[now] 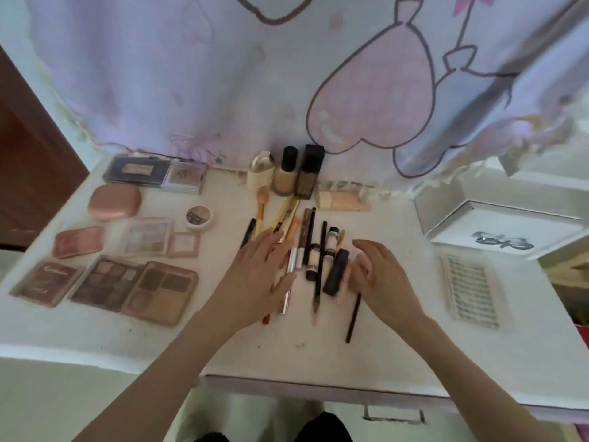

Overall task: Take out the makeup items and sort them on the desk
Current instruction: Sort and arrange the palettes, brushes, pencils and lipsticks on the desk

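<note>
From the head view, makeup items are seen laid out on the white desk [398,355]. Eyeshadow palettes [134,287] and compacts are grouped at the left, three foundation bottles [287,173] are stood at the back, and pencils and tubes [318,263] are gathered between the hands. The left hand [255,282] is laid flat with straight fingers on a silver tube [291,275]. The right hand [379,282] is loosely curled beside a dark tube [334,272]; a grip cannot be told. A white box [506,228] at the right is seen, its contents unclear.
</note>
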Action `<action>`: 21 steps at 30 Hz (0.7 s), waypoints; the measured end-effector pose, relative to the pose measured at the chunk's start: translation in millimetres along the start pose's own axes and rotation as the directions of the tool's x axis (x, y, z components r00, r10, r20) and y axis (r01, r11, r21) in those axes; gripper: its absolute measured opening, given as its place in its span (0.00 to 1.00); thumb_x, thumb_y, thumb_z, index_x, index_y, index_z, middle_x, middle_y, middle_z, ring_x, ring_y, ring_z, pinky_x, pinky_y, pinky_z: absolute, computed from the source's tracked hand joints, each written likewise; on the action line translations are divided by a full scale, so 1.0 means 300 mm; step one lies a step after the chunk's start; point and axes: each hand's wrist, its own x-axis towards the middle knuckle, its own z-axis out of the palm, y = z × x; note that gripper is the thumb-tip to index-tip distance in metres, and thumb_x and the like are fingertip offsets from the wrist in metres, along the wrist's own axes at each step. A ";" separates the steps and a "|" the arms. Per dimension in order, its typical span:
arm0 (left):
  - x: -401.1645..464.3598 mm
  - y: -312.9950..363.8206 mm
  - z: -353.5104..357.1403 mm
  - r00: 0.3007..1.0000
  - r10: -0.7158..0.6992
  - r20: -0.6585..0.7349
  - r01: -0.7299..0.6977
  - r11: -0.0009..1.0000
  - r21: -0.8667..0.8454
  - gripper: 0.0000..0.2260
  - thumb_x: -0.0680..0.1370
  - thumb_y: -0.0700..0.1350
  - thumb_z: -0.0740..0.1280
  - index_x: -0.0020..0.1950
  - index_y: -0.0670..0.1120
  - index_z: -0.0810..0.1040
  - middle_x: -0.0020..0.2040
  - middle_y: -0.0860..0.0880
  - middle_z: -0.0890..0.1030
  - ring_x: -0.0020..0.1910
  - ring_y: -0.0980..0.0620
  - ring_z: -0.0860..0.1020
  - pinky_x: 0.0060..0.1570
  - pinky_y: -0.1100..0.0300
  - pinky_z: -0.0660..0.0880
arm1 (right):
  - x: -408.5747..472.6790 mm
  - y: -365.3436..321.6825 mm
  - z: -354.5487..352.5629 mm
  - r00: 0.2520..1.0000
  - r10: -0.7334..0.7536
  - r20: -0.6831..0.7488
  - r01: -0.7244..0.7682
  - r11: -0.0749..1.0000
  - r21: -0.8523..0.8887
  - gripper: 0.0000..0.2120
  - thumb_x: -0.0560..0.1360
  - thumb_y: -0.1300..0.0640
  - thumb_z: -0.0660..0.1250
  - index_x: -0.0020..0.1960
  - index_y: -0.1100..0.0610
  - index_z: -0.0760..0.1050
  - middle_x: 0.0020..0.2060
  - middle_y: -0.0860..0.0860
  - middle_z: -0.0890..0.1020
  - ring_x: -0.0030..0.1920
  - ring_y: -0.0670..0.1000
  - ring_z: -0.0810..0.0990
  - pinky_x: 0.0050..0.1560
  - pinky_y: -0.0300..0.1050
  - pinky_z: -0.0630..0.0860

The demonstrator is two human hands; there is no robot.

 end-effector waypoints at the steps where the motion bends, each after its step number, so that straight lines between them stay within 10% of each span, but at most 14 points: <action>1: 0.012 0.024 0.028 1.000 0.025 -0.015 -0.025 1.000 0.010 0.24 0.79 0.51 0.60 0.73 0.46 0.61 0.73 0.46 0.63 0.74 0.47 0.56 0.71 0.53 0.54 | -0.016 0.049 -0.007 1.000 0.005 -0.023 -0.005 1.000 0.003 0.18 0.78 0.56 0.61 0.67 0.55 0.69 0.64 0.50 0.73 0.64 0.51 0.70 0.58 0.31 0.59; 11: 0.020 0.377 0.266 0.968 0.249 -0.028 -0.247 0.967 0.063 0.21 0.79 0.50 0.58 0.72 0.47 0.63 0.74 0.49 0.60 0.75 0.49 0.51 0.72 0.54 0.50 | -0.286 0.509 -0.122 0.923 0.231 -0.308 -0.302 0.930 -0.210 0.24 0.74 0.47 0.67 0.65 0.59 0.72 0.67 0.59 0.70 0.70 0.59 0.64 0.70 0.58 0.56; 21: 0.177 0.622 0.438 0.925 0.346 0.155 -0.366 0.921 0.131 0.21 0.81 0.45 0.54 0.74 0.50 0.58 0.76 0.51 0.55 0.75 0.53 0.45 0.72 0.56 0.46 | -0.326 0.614 -0.107 0.829 0.447 -0.336 -0.506 0.855 -0.112 0.49 0.62 0.24 0.59 0.72 0.53 0.55 0.68 0.57 0.64 0.68 0.59 0.61 0.70 0.57 0.54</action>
